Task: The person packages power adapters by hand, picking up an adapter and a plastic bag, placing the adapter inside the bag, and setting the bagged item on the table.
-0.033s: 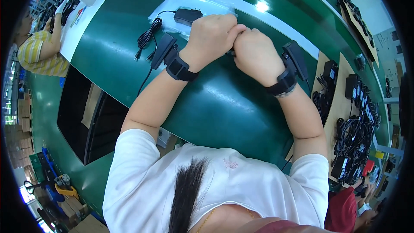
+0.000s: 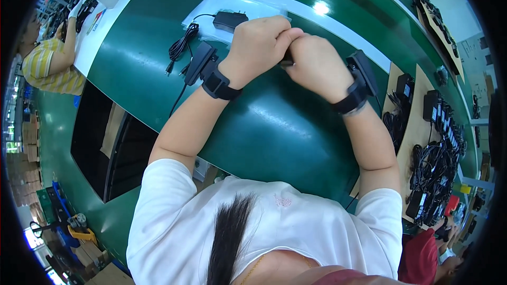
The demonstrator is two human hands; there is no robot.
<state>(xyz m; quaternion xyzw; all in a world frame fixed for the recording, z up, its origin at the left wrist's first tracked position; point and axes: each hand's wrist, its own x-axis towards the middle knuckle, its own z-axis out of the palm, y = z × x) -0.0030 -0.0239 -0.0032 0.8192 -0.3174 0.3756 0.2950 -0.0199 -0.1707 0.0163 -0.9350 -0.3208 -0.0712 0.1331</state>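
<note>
My left hand and my right hand meet over the green work table, knuckles up, with fingers curled inward and touching. A small dark bit shows below the place where they meet; the rest of it is hidden under my fingers. Just beyond my left hand lies a black power adapter on clear plastic bags. Its thin lead runs left to a bundled black cable with a plug. A black strapped device sits on each of my wrists.
To the right, cardboard sheets carry many black adapters and coiled cables. Black panels stand at the table's left edge. One person in a striped top works at the far left, another in red at the lower right.
My right hand has turned slightly, its wrist shifting a little to the right, and more of the dark bit between the hands shows. The left hand has hardly moved.
</note>
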